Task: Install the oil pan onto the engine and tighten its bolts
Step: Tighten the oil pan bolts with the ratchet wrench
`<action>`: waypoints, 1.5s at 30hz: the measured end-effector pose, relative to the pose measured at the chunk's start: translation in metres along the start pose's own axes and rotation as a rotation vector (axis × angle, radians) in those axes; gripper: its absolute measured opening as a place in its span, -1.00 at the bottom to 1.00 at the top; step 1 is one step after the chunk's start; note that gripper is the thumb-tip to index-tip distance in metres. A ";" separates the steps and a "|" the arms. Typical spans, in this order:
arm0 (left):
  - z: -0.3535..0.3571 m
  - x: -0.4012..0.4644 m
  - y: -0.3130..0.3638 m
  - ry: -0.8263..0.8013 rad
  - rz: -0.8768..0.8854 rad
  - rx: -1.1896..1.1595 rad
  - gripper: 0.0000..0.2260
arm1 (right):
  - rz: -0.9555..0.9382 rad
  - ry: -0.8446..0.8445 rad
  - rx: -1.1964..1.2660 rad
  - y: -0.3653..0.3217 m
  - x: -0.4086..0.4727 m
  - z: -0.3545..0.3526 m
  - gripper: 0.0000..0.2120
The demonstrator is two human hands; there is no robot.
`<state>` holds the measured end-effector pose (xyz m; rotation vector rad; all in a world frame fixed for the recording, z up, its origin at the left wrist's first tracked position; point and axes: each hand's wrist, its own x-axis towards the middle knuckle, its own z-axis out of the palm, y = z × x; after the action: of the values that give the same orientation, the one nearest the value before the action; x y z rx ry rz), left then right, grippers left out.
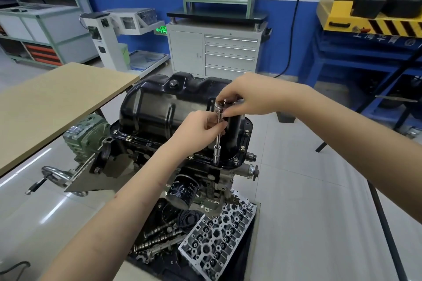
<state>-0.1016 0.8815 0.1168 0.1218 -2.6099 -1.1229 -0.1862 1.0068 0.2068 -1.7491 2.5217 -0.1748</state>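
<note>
The black oil pan [159,107] sits on the upturned engine [205,180], where the left hand [196,130] pinches the socket extension [218,141] steady over a flange bolt while the right hand [246,98] grips the ratchet head [221,105].

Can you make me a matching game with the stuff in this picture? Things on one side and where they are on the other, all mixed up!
Things:
1. glossy black metal oil pan
2. black cylinder oil filter with white writing
3. silver metal cylinder head full of round holes
4. shiny silver socket wrench with a long bar

Places:
A. lying low down, nearest the camera
B. held upright by the left hand and the right hand
C. sitting on top of the engine
D. sticking out of the engine's near side, below the pan

Pairs: 1-C, 2-D, 3-A, 4-B
</note>
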 end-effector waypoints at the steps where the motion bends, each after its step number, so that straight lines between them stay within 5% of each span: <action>1: 0.001 0.000 -0.001 0.010 0.000 0.005 -0.85 | 0.020 0.014 -0.039 0.000 0.001 0.001 -0.72; 5: 0.005 0.000 -0.003 0.080 -0.012 0.037 -0.84 | 0.120 0.082 -0.139 -0.002 0.003 0.006 -0.55; 11: 0.003 0.000 -0.004 0.033 0.011 0.003 -0.69 | -0.003 0.021 -0.072 0.000 0.003 0.001 -0.75; 16: 0.000 0.000 -0.003 -0.041 -0.003 -0.010 -0.85 | -0.040 0.012 0.005 0.006 0.002 0.001 -0.72; 22: 0.003 0.000 -0.004 0.057 0.010 0.035 -0.75 | 0.060 0.078 -0.081 0.000 0.006 0.007 -0.63; 30: -0.002 0.002 -0.005 -0.036 -0.045 0.016 -0.80 | -0.086 -0.027 0.025 0.000 0.005 0.000 -0.73; 37: 0.001 -0.002 -0.005 0.029 -0.022 0.040 -0.77 | 0.099 0.092 -0.161 -0.001 0.009 0.008 -0.60; 45: -0.007 -0.003 -0.005 -0.058 -0.017 0.061 -0.81 | -0.084 -0.019 0.004 -0.002 0.006 0.000 -0.72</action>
<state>-0.0972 0.8736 0.1178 0.1265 -2.7006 -1.0678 -0.1864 1.0006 0.2067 -1.8480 2.4343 -0.1660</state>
